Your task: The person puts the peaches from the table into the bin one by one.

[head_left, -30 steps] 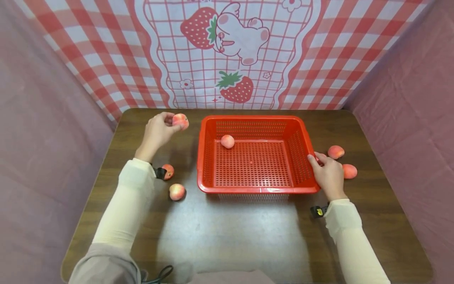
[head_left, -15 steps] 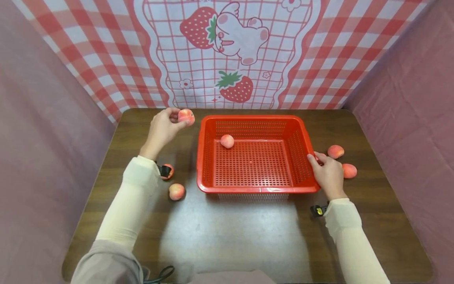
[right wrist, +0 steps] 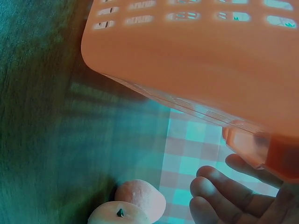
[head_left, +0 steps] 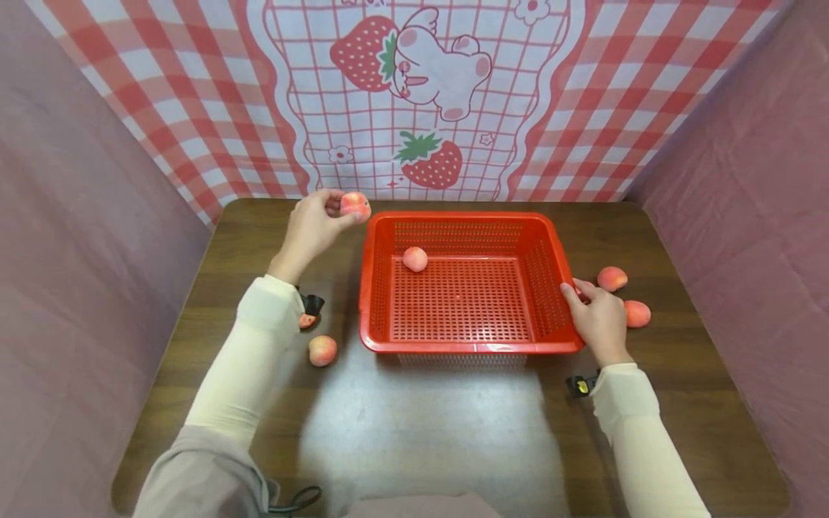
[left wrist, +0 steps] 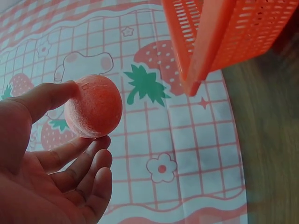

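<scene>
Showing red skin with a yellowish patch and a small dark spot at its right end, one peach [head_left: 355,207] sits left of centre in the upper half of the head view, just beside the upper left corner of the red basket [head_left: 427,347]. In the left wrist view it looks round and orange-red, paler and speckled toward the lower left. The left hand [head_left: 316,226] grasps it in a pinch, thumb at its upper left and fingertips beneath; the other fingers curl loosely below. The left sleeve [head_left: 239,367] slants up from the lower left of the frame. The right hand [head_left: 599,321], reaching from the lower right, grasps the basket's right rim, thumb over the top. A second peach [head_left: 415,259] lies inside the basket, toward its upper left; two more [head_left: 637,314] lie at the right.
</scene>
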`<action>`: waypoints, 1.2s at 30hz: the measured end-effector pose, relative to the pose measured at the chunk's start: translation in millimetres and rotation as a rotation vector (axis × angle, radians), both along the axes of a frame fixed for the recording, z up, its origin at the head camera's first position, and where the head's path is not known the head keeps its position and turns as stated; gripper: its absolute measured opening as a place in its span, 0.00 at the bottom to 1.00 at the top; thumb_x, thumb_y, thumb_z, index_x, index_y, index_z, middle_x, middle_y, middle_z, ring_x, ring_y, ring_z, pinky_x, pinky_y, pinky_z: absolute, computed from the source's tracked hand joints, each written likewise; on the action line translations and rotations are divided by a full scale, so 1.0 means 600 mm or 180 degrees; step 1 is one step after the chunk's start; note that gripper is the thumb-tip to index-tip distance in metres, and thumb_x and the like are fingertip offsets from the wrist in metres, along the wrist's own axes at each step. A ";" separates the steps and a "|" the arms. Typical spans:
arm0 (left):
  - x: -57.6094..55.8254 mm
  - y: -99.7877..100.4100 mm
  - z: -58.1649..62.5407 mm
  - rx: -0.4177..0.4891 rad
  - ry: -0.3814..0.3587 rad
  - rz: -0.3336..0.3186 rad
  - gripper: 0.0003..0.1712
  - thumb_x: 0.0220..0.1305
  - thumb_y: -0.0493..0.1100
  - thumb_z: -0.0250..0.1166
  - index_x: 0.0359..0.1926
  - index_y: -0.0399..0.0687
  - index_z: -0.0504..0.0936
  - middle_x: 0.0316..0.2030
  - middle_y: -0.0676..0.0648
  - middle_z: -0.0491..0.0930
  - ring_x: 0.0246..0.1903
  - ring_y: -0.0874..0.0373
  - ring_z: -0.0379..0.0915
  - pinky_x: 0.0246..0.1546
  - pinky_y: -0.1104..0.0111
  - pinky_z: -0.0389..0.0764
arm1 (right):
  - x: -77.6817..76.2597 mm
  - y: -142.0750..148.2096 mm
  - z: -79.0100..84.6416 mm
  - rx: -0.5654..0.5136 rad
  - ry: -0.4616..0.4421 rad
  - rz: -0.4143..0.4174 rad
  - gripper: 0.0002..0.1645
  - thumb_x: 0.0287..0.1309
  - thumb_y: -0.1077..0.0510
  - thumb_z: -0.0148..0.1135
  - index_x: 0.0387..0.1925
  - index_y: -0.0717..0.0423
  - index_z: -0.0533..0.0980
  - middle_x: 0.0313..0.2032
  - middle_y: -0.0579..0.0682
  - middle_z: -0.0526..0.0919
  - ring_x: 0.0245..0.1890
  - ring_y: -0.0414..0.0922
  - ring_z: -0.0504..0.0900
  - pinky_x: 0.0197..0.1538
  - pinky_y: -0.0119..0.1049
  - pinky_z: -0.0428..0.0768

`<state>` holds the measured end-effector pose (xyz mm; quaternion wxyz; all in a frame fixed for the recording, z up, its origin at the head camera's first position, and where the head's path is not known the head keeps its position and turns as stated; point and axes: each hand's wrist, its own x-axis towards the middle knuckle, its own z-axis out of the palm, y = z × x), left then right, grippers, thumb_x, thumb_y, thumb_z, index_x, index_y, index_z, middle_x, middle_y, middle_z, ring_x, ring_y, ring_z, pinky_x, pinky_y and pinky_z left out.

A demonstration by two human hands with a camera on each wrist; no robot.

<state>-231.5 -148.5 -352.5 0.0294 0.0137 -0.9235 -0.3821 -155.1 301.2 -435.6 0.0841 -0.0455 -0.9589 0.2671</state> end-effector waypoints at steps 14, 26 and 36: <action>-0.004 0.021 0.010 -0.0015 0.0034 -0.0091 0.32 0.59 0.53 0.70 0.59 0.41 0.76 0.51 0.41 0.81 0.51 0.49 0.77 0.56 0.57 0.76 | -0.001 0.000 0.002 0.0005 -0.0018 -0.0046 0.29 0.68 0.44 0.54 0.57 0.62 0.77 0.43 0.67 0.85 0.33 0.59 0.80 0.34 0.42 0.75; -0.009 0.037 0.017 0.0047 -0.0052 -0.0136 0.32 0.59 0.54 0.70 0.59 0.42 0.75 0.52 0.42 0.80 0.51 0.51 0.76 0.55 0.59 0.77 | -0.001 -0.003 0.007 -0.0001 -0.0081 -0.0079 0.29 0.68 0.43 0.54 0.57 0.61 0.77 0.43 0.67 0.85 0.34 0.59 0.79 0.33 0.40 0.73; -0.014 0.055 0.022 0.0006 -0.0026 -0.0161 0.31 0.59 0.55 0.69 0.58 0.43 0.76 0.50 0.43 0.82 0.50 0.51 0.77 0.55 0.59 0.76 | -0.003 -0.003 0.003 0.0044 -0.0041 -0.0136 0.28 0.68 0.43 0.54 0.57 0.60 0.77 0.42 0.66 0.85 0.35 0.60 0.79 0.35 0.43 0.73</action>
